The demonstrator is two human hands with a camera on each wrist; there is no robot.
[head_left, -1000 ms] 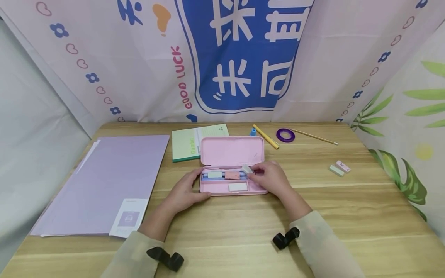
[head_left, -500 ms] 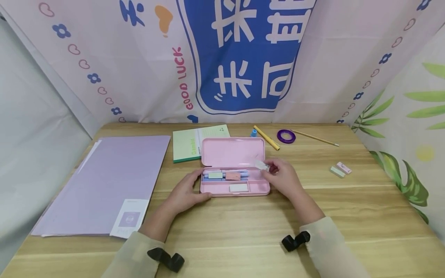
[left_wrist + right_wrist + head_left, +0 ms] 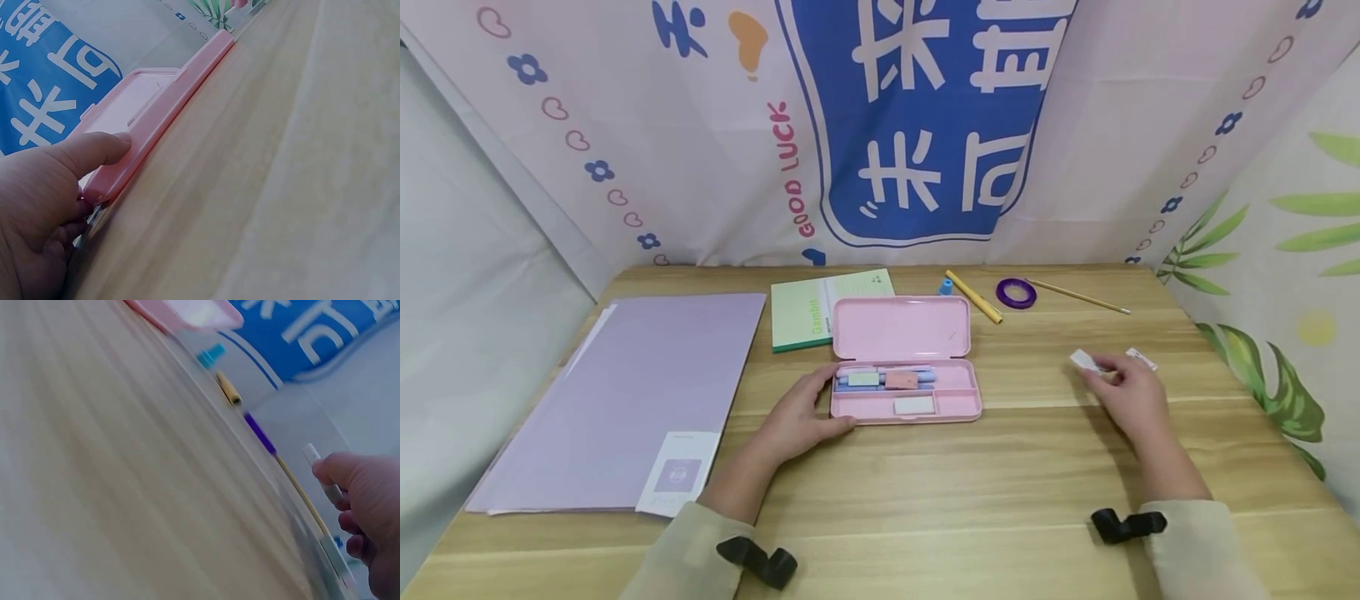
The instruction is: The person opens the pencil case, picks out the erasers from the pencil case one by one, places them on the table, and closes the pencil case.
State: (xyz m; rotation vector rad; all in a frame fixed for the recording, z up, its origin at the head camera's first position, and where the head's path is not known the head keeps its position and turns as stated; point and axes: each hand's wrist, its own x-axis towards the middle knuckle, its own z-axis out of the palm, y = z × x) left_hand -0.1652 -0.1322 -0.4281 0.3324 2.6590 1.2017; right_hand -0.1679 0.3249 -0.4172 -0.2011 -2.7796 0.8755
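The pink pencil case (image 3: 902, 329) lies with its lid raised in the middle of the table. My left hand (image 3: 797, 421) grips its left end, the thumb (image 3: 106, 150) on the front side. Several pens (image 3: 927, 377) lie in the rear compartment, with a pale green eraser (image 3: 863, 379) and a salmon eraser (image 3: 901, 381) on them. A white eraser (image 3: 913, 406) sits in the front compartment. Off to the right, my right hand (image 3: 1135, 396) pinches another white eraser (image 3: 322, 469) above the table. Behind that hand a pink-and-white eraser (image 3: 1141, 358) is partly hidden.
A lilac folder (image 3: 640, 392) covers the table's left side. Behind the case lie a green notebook (image 3: 797, 312), a blue cap-like piece (image 3: 946, 287), a yellow pen (image 3: 973, 295), a purple tape roll (image 3: 1002, 295) and a thin pencil (image 3: 1078, 296). A greenish eraser (image 3: 337, 555) lies below my right hand.
My right hand has lifted the white eraser out of the case's rear compartment and carried it right, close to the loose erasers. My left hand has stayed on the case.
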